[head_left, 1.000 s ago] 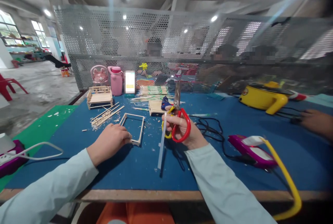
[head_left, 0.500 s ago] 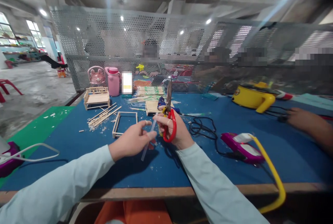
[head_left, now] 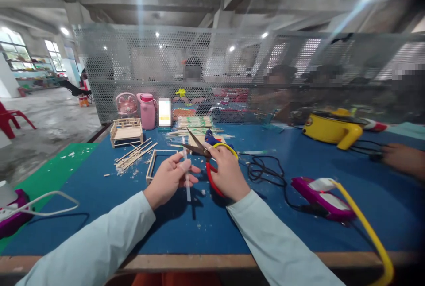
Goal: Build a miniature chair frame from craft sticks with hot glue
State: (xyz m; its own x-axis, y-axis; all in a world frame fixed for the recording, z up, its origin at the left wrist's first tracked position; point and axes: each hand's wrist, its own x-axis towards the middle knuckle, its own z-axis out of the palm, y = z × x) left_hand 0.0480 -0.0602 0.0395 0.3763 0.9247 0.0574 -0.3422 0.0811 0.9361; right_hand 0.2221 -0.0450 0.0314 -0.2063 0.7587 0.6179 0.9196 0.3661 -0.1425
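Pinched between the thumb and fingers of my left hand (head_left: 169,173) is a clear glue stick (head_left: 188,186), its lower end hanging down above the blue mat. My right hand (head_left: 229,171) grips scissors (head_left: 198,148) with red and yellow handles. Their blades are spread and point left, close to the upper end of the glue stick. Just behind the left hand lies a small wooden stick frame (head_left: 151,166). A blue glue gun (head_left: 209,135) rests beyond the scissors, partly hidden by them and by my right hand.
Loose wooden sticks (head_left: 136,155) and a small wooden stick bed (head_left: 126,132) are at left, near a pink jug (head_left: 148,111). Rightward are black cable coils (head_left: 265,168), a purple power strip (head_left: 322,199), a yellow pot (head_left: 332,131) and another person's hand (head_left: 401,157). Perforated metal panels (head_left: 232,73) stand behind.
The scissors have turned from upright to pointing left, and their blades have opened. The glue stick is now closer to vertical in my left hand. The whole view has shifted slightly.
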